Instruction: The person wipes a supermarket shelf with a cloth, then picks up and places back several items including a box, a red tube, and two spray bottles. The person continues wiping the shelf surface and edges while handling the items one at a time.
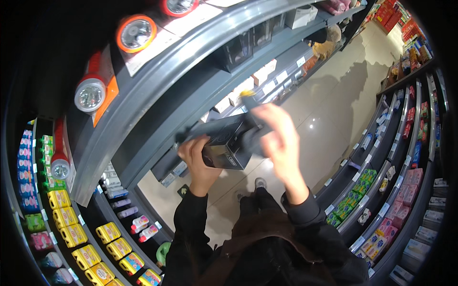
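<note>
My left hand (198, 161) grips a black printed carton (223, 134) by its left side and lower edge, holding it tilted over the aisle in front of the grey shelf. Beside the carton's right end, my right hand (284, 143) is blurred by movement, its fingers curled around a dark object (253, 139). What that object is cannot be made out, nor whether it touches the carton. A blurred yellow patch (247, 93) shows just above it. On the upper shelf stand an orange-rimmed flashlight (136, 34) and a red flashlight with a silver head (90, 94).
The curved metal shelf edge (143, 103) runs close on the left. Yellow jugs (73, 234) line lower shelves there. Across the tiled floor (322, 118), shelving to the right carries green packs (357, 193) and pink packs (404, 193). Dark boxes (238, 50) stand inside the near shelf.
</note>
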`<action>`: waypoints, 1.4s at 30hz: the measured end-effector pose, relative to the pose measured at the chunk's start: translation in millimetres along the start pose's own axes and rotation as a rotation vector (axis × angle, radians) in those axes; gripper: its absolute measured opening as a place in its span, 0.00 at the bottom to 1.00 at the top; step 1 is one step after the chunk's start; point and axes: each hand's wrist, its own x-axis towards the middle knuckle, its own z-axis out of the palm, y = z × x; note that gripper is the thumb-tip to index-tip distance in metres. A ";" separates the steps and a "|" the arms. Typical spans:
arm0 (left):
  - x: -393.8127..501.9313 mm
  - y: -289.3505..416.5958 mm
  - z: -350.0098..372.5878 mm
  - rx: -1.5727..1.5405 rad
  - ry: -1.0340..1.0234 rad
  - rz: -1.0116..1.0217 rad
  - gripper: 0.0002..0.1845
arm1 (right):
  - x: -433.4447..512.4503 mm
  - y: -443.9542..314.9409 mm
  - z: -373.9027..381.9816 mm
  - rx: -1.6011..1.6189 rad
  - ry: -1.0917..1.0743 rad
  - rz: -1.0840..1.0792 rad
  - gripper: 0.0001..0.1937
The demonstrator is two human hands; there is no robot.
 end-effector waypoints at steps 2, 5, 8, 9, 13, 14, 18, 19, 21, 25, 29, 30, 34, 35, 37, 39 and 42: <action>7.7 8.8 12.7 -0.097 0.012 -0.045 0.27 | 6.1 -2.5 6.5 -0.051 0.015 -0.134 0.21; 33.9 -5.4 19.2 -0.394 0.109 -0.394 0.30 | -7.3 62.9 2.5 0.056 0.244 0.331 0.15; 71.6 -57.3 23.7 -0.506 0.052 -0.501 0.50 | -42.6 101.8 -20.3 0.241 0.341 0.395 0.16; 84.2 -64.7 31.2 -0.337 0.055 -0.398 0.46 | -58.4 111.0 -24.4 0.264 0.333 0.471 0.16; 113.2 -89.3 62.8 -0.095 -0.155 -0.199 0.32 | -84.9 118.8 -23.6 0.335 0.269 0.572 0.18; 115.8 -95.4 74.2 -0.459 -0.073 -0.375 0.32 | -85.4 119.3 -23.7 0.346 0.241 0.575 0.18; 132.2 -102.0 105.1 -0.960 0.171 -0.460 0.27 | -82.3 121.9 -28.3 0.373 0.206 0.525 0.22; 133.0 -102.8 108.6 -1.030 0.182 -0.476 0.26 | -81.3 122.5 -29.3 0.392 0.208 0.545 0.22; 132.4 -104.4 114.3 -1.163 0.214 -0.508 0.25 | -81.3 132.4 -26.9 0.500 0.219 0.638 0.23; 132.8 -94.5 113.1 -1.023 0.175 -0.530 0.27 | -51.0 123.1 -3.6 1.083 0.168 0.977 0.29; 79.4 -83.0 81.4 -0.721 0.457 -0.435 0.46 | -30.6 86.8 49.7 1.108 -0.061 1.038 0.28; 52.6 -72.0 58.6 -0.733 0.488 -0.560 0.45 | -16.7 72.6 69.5 1.045 -0.086 0.895 0.26; -73.0 -52.7 -28.1 -0.562 0.592 -0.718 0.30 | 64.1 21.8 134.2 0.189 -0.383 -0.291 0.19; -109.6 -52.1 -40.7 -0.551 0.574 -0.780 0.28 | 76.2 13.5 157.3 0.010 -0.444 -0.384 0.20; -171.7 -36.9 -63.6 -0.540 0.466 -1.048 0.25 | 91.4 33.4 201.6 -0.467 -0.610 -0.583 0.21; -231.6 -16.7 -84.2 -0.565 0.366 -1.169 0.23 | 96.1 46.5 233.9 -0.504 -0.611 -0.493 0.21; -279.4 2.6 -119.2 -0.624 0.288 -1.210 0.20 | 78.7 38.6 271.0 -0.604 -0.365 -0.543 0.21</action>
